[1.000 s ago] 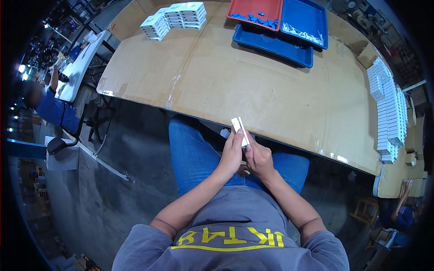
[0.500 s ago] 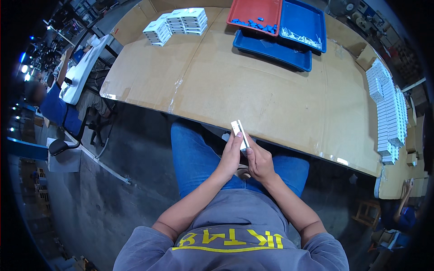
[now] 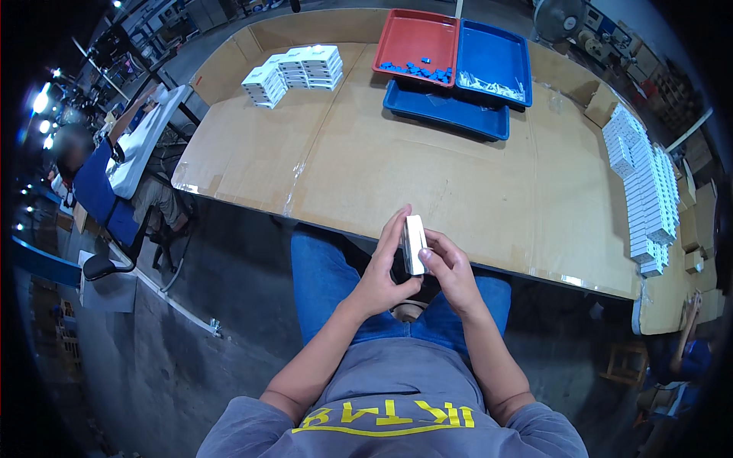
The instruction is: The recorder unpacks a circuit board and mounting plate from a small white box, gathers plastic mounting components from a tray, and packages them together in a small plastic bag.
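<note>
A slim white rectangular plastic block (image 3: 414,245) stands on edge between my hands, just off the table's near edge and above my lap. My right hand (image 3: 452,279) grips it from the right, its thumb pressed on the near part of the block's face. My left hand (image 3: 382,272) is curved round the left side, with long fingers along the block and the thumb by its near end. A dark gap shows between the left palm and the block. The block's underside and some fingertips are hidden.
On the cardboard-covered table (image 3: 359,175) stand white block stacks (image 3: 294,74) at the far left and long white rows (image 3: 647,195) at the right. A red tray (image 3: 416,42) holds small blue parts; a blue tray (image 3: 496,57) holds white strips. Another blue tray (image 3: 447,113) sits in front.
The white block has been turned in my hands, showing another face. My left hand has opened out, its thumb moving off the block's upper face to the near end. The view has shifted slightly.
</note>
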A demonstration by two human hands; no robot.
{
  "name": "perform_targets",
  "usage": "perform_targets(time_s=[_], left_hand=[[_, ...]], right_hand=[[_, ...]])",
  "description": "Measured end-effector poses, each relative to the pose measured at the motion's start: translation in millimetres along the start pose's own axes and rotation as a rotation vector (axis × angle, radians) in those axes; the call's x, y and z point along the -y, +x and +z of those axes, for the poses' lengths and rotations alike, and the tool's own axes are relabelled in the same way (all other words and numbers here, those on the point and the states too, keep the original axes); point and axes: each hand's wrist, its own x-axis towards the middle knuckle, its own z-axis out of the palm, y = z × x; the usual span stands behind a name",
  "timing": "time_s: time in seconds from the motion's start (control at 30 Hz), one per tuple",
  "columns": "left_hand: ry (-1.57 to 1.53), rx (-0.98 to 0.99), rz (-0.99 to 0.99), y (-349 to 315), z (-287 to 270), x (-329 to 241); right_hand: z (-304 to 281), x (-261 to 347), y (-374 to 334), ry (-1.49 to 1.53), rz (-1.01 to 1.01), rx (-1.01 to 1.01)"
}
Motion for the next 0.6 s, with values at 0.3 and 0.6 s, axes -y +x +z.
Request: perform_targets(time_s=[0.3,0.6], left_hand=[[-0.518,-0.201,-0.188,-4.3,34.7,-18.1],[-0.332,-0.308,0.029,-0.9,42.7,-24.4]], right_hand=[[21.5,-14.1,-10.9,-0.477,-0.635,-0.139],[39.9,-15.5,-30.0,-0.512,-0.770,-0.208]])
